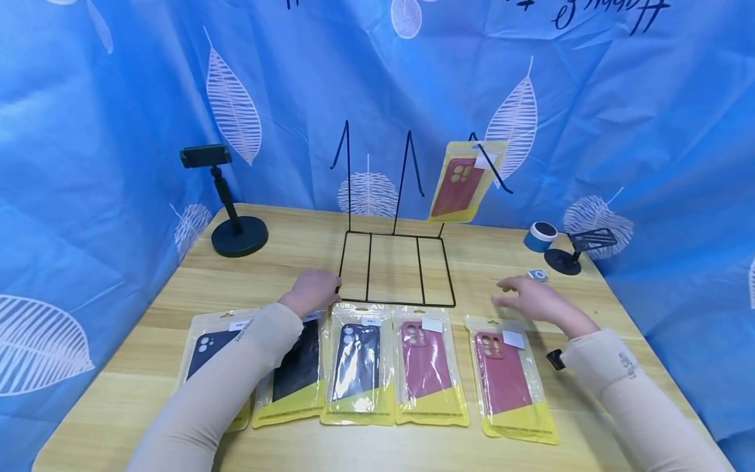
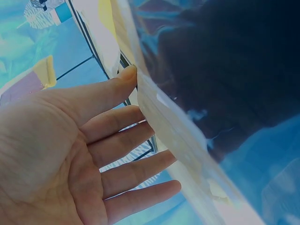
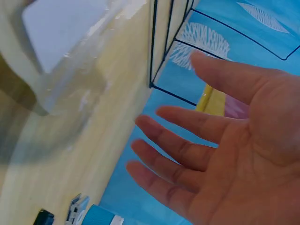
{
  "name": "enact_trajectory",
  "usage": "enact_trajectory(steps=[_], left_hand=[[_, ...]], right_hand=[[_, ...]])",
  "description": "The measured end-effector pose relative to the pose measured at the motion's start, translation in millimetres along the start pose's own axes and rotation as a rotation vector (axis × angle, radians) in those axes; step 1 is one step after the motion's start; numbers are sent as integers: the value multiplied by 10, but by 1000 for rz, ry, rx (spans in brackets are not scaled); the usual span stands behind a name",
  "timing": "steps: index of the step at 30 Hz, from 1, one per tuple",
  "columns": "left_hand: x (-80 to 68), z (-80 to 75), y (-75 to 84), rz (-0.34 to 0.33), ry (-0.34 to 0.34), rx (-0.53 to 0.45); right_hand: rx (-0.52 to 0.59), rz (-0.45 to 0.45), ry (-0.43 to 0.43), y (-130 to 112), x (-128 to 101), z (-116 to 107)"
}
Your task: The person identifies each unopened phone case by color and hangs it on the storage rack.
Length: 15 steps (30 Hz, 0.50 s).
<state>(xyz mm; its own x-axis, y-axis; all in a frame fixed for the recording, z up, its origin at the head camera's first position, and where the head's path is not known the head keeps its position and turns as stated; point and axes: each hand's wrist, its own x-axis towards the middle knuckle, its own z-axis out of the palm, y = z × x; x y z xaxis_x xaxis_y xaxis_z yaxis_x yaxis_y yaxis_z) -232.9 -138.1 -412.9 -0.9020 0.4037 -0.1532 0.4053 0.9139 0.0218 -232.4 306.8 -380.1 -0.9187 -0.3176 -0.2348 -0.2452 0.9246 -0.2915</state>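
My left hand is at the front left corner of a black wire rack, its fingers extended. In the left wrist view, the thumb tip meets the edge of a clear bag holding a dark phone case; whether it touches the bag or the wire is unclear. My right hand hovers with spread fingers, holding nothing, above the top of a bagged pink phone case. To its left lie another bagged pink case and a bagged dark blue case. One bagged pink case hangs on the rack's right hook.
My left sleeve partly covers two bagged dark cases, one at the far left. A black phone stand stands back left. At the right are a blue round container, a small black stand and a small square device.
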Motion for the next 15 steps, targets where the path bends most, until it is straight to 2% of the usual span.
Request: enact_trajectory(steps=[7,15], left_hand=[[6,1,4,4,12,21],[4,-9,3,2,1,4]], right_hand=[[30,51,-145,118,-2,38],[86,67,-235,302,-27,99]])
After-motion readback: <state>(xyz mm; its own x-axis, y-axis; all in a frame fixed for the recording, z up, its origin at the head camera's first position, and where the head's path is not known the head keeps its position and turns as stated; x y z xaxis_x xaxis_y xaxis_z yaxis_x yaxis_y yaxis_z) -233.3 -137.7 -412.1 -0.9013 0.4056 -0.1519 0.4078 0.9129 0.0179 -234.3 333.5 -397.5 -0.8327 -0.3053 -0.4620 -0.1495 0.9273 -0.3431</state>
